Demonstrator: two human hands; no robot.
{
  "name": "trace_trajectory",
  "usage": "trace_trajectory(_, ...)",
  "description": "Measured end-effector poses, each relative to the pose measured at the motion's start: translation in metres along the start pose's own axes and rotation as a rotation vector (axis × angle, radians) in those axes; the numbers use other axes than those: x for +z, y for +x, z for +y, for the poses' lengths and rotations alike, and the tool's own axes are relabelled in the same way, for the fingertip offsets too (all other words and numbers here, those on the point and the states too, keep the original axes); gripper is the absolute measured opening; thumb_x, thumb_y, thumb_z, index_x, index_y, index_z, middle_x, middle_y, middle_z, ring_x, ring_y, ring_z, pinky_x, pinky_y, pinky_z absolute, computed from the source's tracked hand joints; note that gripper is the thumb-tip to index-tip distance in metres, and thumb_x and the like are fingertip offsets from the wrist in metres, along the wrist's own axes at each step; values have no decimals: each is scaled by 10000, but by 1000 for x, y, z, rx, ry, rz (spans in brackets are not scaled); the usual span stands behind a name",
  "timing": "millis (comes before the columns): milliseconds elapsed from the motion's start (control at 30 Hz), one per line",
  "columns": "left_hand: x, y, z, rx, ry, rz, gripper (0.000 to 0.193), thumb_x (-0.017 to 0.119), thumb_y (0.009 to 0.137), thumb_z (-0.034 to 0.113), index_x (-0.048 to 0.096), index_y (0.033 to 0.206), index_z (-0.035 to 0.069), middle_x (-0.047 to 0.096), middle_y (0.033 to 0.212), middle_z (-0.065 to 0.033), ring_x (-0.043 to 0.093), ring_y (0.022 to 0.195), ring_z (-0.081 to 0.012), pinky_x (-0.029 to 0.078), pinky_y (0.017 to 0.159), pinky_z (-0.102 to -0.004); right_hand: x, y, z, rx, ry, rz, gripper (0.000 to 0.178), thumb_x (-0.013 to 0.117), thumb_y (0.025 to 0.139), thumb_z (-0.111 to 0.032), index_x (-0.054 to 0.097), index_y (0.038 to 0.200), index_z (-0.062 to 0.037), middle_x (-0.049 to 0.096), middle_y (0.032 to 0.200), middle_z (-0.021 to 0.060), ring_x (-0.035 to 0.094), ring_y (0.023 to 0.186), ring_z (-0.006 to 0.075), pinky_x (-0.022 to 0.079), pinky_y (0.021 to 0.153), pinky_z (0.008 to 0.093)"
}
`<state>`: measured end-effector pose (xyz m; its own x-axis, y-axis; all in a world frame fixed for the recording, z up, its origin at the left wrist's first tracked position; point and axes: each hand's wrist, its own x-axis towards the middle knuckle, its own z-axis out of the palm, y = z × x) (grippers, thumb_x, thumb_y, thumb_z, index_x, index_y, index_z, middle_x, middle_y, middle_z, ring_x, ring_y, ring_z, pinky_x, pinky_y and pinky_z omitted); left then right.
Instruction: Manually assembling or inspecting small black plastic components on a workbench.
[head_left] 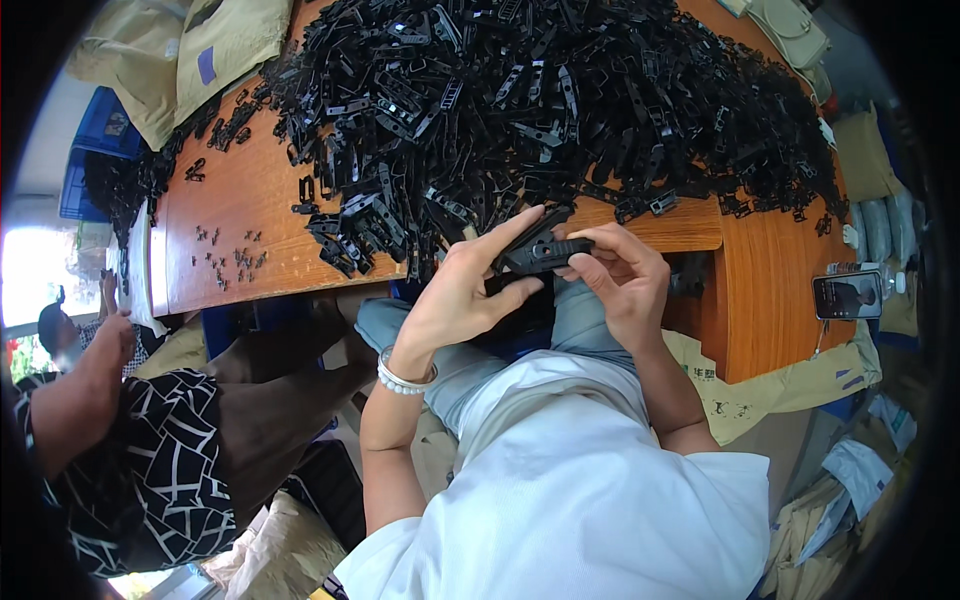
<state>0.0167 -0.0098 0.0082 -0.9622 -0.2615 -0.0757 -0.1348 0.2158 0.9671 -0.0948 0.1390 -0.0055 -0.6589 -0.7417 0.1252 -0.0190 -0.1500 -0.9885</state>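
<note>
A long black plastic part is held level just past the table's front edge, above my lap. My left hand has its thumb and fingers around the left end, and at least one more dark piece seems to lie within that grip. With thumb and fingertips, my right hand pinches the right end. A large heap of similar black plastic parts covers the table right beyond both hands. How the pieces in my left hand fit together cannot be made out.
The wooden table has an open gap below its top on the right. Small dark clips lie at the left. A phone stands at the right edge. Another person sits at my left. Paper sacks and a blue crate are farther left.
</note>
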Motion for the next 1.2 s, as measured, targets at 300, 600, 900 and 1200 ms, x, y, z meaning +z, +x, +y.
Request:
trace_trajectory(300,18,-10,-4,164,67,140,382,629,759,62,498,1101,-45,627,816,-135,614,596,-177,459,508,-237,-13,10,6,-302,-420,-179,298,611,787,-129,570,1046,12,509,1108,127,518,988,198,426,826,276)
trace_trajectory(600,24,-10,-30,269,4,187,342,647,768,112,529,1041,-57,628,724,-141,644,622,-185,479,521,-240,-8,12,11,-269,-400,-221,261,614,764,-40,580,1014,24,535,918,86,536,831,158,442,731,234)
trace_trajectory(900,-35,-29,-73,48,67,389,198,620,785,141,636,875,-35,616,655,-72,574,582,-100,442,520,-219,-13,-2,34,18,-603,-601,167,570,779,26,630,935,11,576,836,70,545,636,109,459,560,206)
trace_trajectory(1200,-177,-9,-160,-210,886,1010,190,622,725,176,659,764,-6,619,724,-183,605,654,-310,477,631,-369,-18,-8,39,262,-471,-435,163,531,802,23,625,935,32,588,834,89,582,680,125,490,584,213)
